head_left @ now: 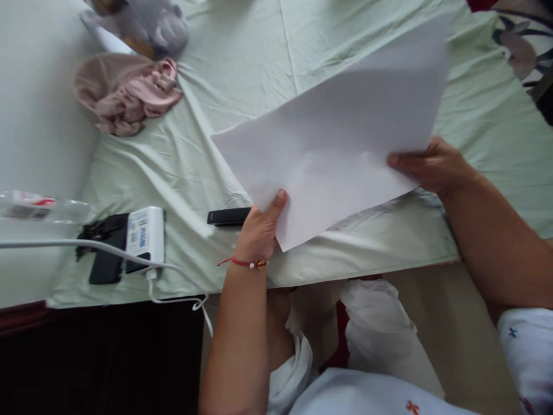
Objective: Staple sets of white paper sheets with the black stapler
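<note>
A large white sheet of paper (341,132) hangs tilted above a bed covered in a pale green sheet (242,63). My left hand (259,227) pinches its lower left edge, thumb on top; a red thread bracelet circles that wrist. My right hand (432,164) grips the paper's right edge, fingers curled over it. Both hands hold the paper off the bed.
A black remote (228,216) lies just left of my left hand. A white power bank (144,236) with a white cable and a black object (106,253) sit near the bed's edge. Pink cloth (125,92) and grey cloth (151,23) lie at the far left. A clear bottle (38,207) lies at the left edge.
</note>
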A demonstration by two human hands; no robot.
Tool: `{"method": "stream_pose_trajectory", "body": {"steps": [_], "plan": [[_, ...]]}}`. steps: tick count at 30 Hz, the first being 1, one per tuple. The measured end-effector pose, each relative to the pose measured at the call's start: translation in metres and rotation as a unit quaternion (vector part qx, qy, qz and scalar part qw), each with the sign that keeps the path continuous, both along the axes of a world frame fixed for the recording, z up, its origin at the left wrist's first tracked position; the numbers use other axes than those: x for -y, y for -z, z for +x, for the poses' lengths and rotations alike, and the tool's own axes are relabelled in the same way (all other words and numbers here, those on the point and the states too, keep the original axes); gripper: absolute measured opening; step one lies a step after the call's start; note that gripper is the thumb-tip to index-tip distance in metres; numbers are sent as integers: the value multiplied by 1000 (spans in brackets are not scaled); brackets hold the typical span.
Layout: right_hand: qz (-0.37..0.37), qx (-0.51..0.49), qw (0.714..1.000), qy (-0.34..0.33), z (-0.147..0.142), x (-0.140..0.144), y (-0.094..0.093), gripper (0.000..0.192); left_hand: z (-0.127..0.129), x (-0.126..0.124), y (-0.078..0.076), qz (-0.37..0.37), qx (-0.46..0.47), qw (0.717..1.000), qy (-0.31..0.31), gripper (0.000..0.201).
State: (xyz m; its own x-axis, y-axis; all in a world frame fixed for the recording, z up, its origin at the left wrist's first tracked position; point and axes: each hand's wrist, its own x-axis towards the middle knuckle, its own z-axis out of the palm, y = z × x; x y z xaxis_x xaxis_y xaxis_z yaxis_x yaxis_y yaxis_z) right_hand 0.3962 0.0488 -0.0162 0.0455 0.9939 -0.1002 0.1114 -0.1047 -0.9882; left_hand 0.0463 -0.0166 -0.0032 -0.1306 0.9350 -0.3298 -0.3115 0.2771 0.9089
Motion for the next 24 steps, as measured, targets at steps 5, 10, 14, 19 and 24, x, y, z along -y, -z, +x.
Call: {"method": "stream_pose_trajectory", "body": {"steps": [5, 10, 14, 19, 24], "plan": [[2, -18, 1000, 13, 3, 3, -1, 60, -2, 3, -5, 58, -37, 997, 32, 62], [-28, 17, 999, -24, 4, 5, -1, 59, -6, 1, -2, 60, -55, 994, 70, 81], [-69, 84, 990, -90, 5, 5, -5, 48, -11, 1, 0, 12, -78, 995, 63, 73], [-118, 155, 974, -120, 12, 0, -7, 39, -13, 12, -4, 12, -116, 987, 110, 52], [-142, 225, 960, -87, 17, -5, -5, 30, -11, 36, -8, 94, -328, 939, -52, 44]]}}
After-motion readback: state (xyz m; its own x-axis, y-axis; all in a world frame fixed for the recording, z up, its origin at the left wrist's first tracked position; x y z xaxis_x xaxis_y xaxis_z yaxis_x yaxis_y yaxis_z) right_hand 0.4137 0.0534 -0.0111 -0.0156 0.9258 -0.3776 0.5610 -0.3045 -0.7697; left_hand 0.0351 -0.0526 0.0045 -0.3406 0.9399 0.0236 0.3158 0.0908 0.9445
